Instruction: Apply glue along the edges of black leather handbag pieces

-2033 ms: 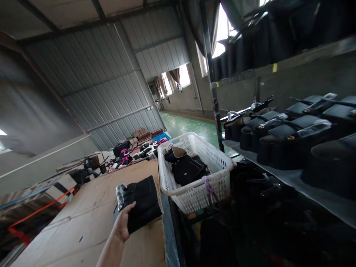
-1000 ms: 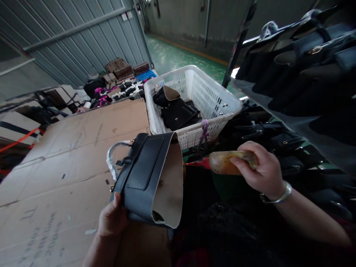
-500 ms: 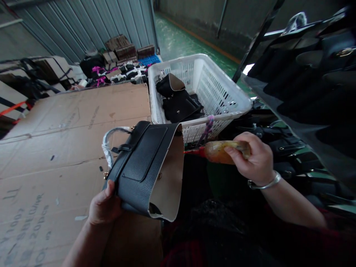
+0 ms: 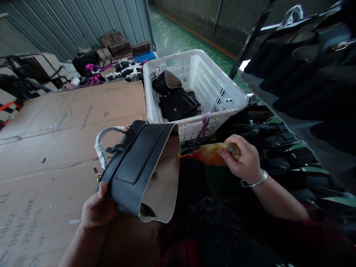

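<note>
A black handbag body (image 4: 139,157) with a plastic-wrapped handle is tilted on its side, its beige-lined opening facing right. My left hand (image 4: 98,207) grips its lower left end, thumb on the outside and the other fingers hidden beneath. My right hand (image 4: 244,159) is wrapped round a squeeze bottle (image 4: 213,154) of amber liquid. The bottle's red nozzle points left, its tip at the right edge of the bag's opening; whether it touches cannot be made out.
Behind the bag stands a white plastic basket (image 4: 194,55) holding black bag pieces (image 4: 178,104). Flattened cardboard (image 4: 66,126) covers the table at left. Black bags hang on a rack (image 4: 314,70) at right, and more lie below it. Stacked materials (image 4: 114,44) are at the back.
The whole view has shifted, so bag, basket and both hands appear slightly further left. Both holds are the same, and the nozzle remains by the opening's edge.
</note>
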Motion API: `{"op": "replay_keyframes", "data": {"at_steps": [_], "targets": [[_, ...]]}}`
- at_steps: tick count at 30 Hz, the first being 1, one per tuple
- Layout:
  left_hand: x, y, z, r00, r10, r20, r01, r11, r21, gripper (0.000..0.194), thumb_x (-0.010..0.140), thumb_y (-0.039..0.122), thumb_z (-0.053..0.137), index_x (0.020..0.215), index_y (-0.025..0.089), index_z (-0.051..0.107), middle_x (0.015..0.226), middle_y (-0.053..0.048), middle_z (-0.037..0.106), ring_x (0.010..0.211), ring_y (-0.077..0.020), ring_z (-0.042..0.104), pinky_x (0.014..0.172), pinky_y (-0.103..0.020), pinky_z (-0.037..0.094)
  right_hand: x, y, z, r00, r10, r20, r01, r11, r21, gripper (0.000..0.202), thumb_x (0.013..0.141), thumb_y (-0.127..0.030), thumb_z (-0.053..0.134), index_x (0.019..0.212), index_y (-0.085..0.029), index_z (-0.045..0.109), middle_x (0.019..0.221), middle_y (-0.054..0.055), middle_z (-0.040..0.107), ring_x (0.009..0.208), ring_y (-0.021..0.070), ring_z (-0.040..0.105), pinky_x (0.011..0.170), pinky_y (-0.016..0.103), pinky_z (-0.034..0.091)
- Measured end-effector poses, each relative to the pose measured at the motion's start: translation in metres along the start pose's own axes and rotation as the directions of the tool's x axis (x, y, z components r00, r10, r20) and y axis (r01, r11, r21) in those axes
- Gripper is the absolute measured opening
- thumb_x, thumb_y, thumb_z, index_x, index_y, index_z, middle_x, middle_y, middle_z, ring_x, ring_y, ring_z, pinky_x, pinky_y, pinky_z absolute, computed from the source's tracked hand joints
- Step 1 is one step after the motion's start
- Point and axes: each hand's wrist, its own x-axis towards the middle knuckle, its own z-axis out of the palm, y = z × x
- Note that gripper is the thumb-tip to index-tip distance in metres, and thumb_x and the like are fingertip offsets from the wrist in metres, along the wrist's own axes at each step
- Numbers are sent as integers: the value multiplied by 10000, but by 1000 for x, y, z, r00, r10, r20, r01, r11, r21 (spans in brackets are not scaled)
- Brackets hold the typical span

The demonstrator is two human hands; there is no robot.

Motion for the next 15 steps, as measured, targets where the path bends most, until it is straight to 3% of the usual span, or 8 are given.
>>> {"op": "replay_keyframes", "data": {"at_steps": [7, 11, 15], "targets": [[-11, 11, 14, 964, -5, 267, 12, 1000, -25, 1007, 653, 607, 771, 1506, 283, 346, 1447, -129, 522, 1368, -454, 387, 1015, -661, 434, -24, -5, 1, 990, 116, 82, -124, 987, 105, 119, 828, -234, 619, 784, -220, 510, 640, -35, 504, 514, 110, 464, 492, 253, 381], [-13, 12, 13, 958, -13, 286, 26, 999, -39, 1002, 678, 601, 762, 1518, 262, 335, 1457, -133, 510, 1387, -456, 353, 1041, -665, 411, -32, 2, 2, 973, 232, 4, -231, 967, 108, 106, 810, -250, 630, 803, -219, 528, 661, -35, 517, 534, 112, 470, 509, 252, 390], [-10, 11, 10, 960, -9, 280, 18, 999, -30, 1002, 674, 607, 760, 1516, 265, 340, 1464, -133, 502, 1384, -467, 351, 1034, -672, 416, -28, 13, 9, 921, 381, -86, -365, 918, 158, 132, 796, -305, 637, 820, -216, 542, 645, -41, 513, 541, 117, 457, 508, 254, 376]]}}
